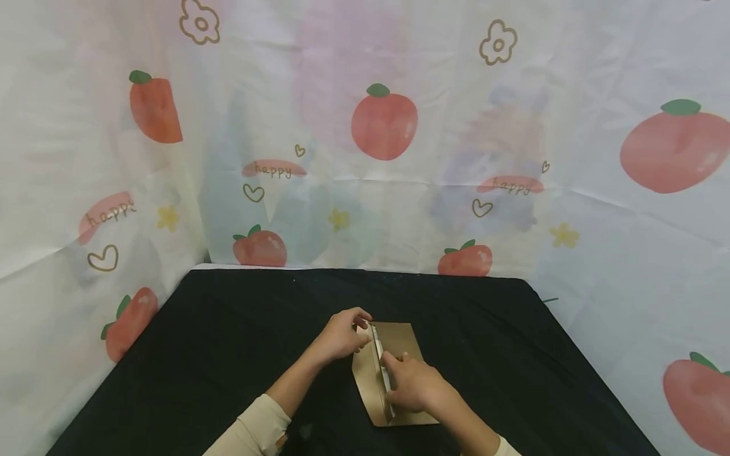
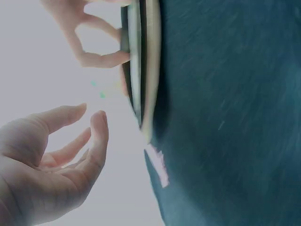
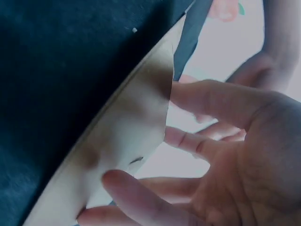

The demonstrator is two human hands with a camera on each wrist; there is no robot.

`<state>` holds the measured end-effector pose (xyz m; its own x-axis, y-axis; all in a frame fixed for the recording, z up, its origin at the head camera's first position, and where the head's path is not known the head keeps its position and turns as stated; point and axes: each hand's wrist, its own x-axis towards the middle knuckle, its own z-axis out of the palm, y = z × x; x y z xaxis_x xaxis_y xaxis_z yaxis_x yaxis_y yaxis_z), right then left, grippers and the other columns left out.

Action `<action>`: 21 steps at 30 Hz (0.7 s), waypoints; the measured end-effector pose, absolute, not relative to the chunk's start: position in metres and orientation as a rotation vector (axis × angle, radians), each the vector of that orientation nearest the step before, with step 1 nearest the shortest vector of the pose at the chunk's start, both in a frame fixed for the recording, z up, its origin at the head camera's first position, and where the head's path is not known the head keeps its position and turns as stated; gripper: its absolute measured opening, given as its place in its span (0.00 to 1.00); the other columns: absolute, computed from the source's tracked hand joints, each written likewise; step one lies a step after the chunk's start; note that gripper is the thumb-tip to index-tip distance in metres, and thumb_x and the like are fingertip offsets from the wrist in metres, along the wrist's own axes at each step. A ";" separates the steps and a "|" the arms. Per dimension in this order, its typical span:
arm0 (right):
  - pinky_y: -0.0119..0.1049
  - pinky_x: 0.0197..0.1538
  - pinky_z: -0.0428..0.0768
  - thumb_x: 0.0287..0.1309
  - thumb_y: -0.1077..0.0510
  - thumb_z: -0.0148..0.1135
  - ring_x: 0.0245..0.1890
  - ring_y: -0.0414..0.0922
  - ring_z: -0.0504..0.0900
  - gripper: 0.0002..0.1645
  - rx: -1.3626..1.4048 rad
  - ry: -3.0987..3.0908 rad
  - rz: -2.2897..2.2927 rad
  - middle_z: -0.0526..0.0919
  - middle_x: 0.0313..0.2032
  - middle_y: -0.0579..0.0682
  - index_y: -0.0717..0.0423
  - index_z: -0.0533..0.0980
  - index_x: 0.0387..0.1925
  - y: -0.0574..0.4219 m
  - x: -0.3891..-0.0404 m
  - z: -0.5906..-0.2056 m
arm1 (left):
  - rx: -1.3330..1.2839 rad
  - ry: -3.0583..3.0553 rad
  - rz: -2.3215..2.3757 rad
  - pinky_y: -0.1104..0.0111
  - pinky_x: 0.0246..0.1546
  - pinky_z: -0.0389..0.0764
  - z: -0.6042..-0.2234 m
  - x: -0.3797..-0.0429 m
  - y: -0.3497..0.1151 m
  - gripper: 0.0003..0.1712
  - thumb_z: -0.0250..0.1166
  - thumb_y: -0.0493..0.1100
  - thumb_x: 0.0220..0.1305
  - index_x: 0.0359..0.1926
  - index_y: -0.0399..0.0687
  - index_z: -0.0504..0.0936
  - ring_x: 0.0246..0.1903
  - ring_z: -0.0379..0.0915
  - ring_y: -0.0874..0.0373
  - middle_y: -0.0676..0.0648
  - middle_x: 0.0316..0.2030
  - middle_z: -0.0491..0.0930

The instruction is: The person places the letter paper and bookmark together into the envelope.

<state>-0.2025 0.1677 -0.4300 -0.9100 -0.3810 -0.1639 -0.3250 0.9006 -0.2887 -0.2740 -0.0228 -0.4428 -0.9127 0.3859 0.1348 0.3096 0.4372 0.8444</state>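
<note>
A tan, folder-like thing (image 1: 403,335) lies on the black cloth, a flat panel on either side of a pale upright strip (image 1: 379,348). From the left wrist, its edge shows as thin dark, whitish and tan layers. My right hand (image 1: 415,382) pinches the strip along its middle. In the right wrist view, a tan panel (image 3: 127,113) with a small dark mark rises beside that hand's spread fingers. My left hand (image 1: 340,335) is by the far left corner. Seen from the left wrist, its loosely curved fingers (image 2: 96,146) hold nothing and stand apart from the layered edge.
A black cloth (image 1: 239,335) covers the table. Pale curtains (image 1: 319,63) printed with red fruit, flowers and hearts hang behind it and on both sides. Cream sleeves (image 1: 253,430) reach up the forearms.
</note>
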 end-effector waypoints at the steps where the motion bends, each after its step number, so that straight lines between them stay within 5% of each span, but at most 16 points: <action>1: 0.51 0.30 0.75 0.52 0.56 0.76 0.30 0.52 0.76 0.25 -0.510 2.880 -0.356 0.79 0.43 0.60 0.49 0.72 0.49 0.167 -0.203 -0.431 | 0.656 2.609 1.486 0.65 0.28 0.82 -0.438 -0.274 -0.026 0.20 0.68 0.31 0.64 0.57 0.33 0.79 0.27 0.80 0.57 0.38 0.46 0.81; 9: 0.66 0.39 0.80 0.54 0.52 0.76 0.44 0.70 0.83 0.35 -0.363 3.021 -0.303 0.74 0.61 0.74 0.49 0.75 0.64 0.169 -0.200 -0.429 | 0.887 2.798 1.211 0.62 0.37 0.81 -0.419 -0.266 -0.055 0.13 0.69 0.36 0.69 0.53 0.40 0.83 0.37 0.81 0.55 0.49 0.40 0.84; 13: 0.64 0.38 0.81 0.60 0.46 0.74 0.46 0.71 0.83 0.36 -0.344 3.082 -0.336 0.72 0.65 0.74 0.54 0.75 0.66 0.174 -0.194 -0.414 | 0.985 2.889 1.037 0.53 0.52 0.79 -0.422 -0.259 -0.080 0.22 0.69 0.41 0.70 0.62 0.40 0.80 0.53 0.79 0.48 0.44 0.54 0.82; 17: 0.57 0.38 0.83 0.64 0.47 0.71 0.44 0.65 0.85 0.30 -0.429 3.175 -0.401 0.75 0.64 0.70 0.62 0.77 0.59 0.178 -0.195 -0.398 | 1.054 3.008 0.829 0.42 0.66 0.65 -0.429 -0.254 -0.110 0.36 0.68 0.51 0.71 0.75 0.46 0.69 0.72 0.61 0.42 0.41 0.74 0.65; 21: 0.57 0.49 0.82 0.68 0.45 0.68 0.62 0.65 0.76 0.31 -0.670 3.295 -0.417 0.68 0.70 0.67 0.63 0.76 0.61 0.179 -0.207 -0.396 | 1.036 3.252 0.546 0.40 0.71 0.54 -0.437 -0.248 -0.135 0.44 0.62 0.64 0.72 0.80 0.52 0.61 0.78 0.45 0.44 0.44 0.81 0.49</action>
